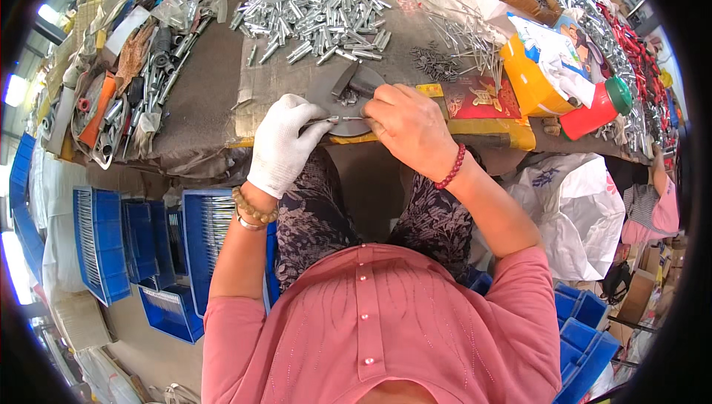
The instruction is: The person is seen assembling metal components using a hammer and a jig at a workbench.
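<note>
My left hand (285,140), in a white knit glove, is closed in a pinch on one end of a small silver metal sleeve (335,119). Bare, my right hand (409,123) pinches at the other side, where a thin metal rod (354,118) runs between the fingers. Both hands hover over the near edge of a round grey metal plate (325,91). On that plate stands a dark metal block (345,79) with a few tiny metal bits beside it. My fingers partly hide the piece's ends.
A heap of silver metal sleeves (319,11) lies at the back. Thin rods (471,37) and small dark pins (436,64) spread to its right, near a yellow container (528,76) and a red jar (589,115). Tools (159,63) crowd the left; blue bins (102,244) stand below.
</note>
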The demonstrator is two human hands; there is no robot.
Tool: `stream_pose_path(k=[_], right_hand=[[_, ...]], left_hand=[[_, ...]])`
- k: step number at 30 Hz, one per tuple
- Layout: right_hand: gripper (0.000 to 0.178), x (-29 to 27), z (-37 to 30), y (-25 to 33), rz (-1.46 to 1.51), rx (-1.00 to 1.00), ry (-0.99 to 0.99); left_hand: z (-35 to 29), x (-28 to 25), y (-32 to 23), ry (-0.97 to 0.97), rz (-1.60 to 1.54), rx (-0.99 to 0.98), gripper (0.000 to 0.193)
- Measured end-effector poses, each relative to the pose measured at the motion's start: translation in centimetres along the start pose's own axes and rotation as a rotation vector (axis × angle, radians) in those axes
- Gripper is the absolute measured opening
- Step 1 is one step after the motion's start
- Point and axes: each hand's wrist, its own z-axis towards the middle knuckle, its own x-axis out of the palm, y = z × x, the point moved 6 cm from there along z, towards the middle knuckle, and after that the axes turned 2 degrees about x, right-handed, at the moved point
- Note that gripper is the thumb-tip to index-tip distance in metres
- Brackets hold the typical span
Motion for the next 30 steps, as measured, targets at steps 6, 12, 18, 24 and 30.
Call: stream_pose_path(k=[6, 12, 18, 24, 30], right_hand=[[0.010, 0.3, -0.7, 1.4, -0.026, -0.055, 0.008], [0.011, 0.8, -0.2, 0.8, -0.002, -0.076, -0.005], [0.013, 0.3, 0.8, 0.4, 0.009, -0.101, 0.005], [0.006, 1.4, 0.4, 0.1, 0.070, -0.084, -0.011], [0.009, -2.4, -1.0, -2.3, -0.029, 0.048, -0.143]], left_hand=[[-1.2, -0.1, -0.4, 0.012, 0.028, 0.027, 0.010], [-1.1, 0.2, 0.4, 0.021, -0.018, -0.013, 0.011], [0.0, 0.1, 0.2, 0.011, -0.013, 0.026, 0.012], [-0.5, 0.2, -0.1, -0.009, -0.050, 0.040, 0.008], [-1.4, 0.0, -0.6, -0.017, -0.033, 0.049, 0.008]])
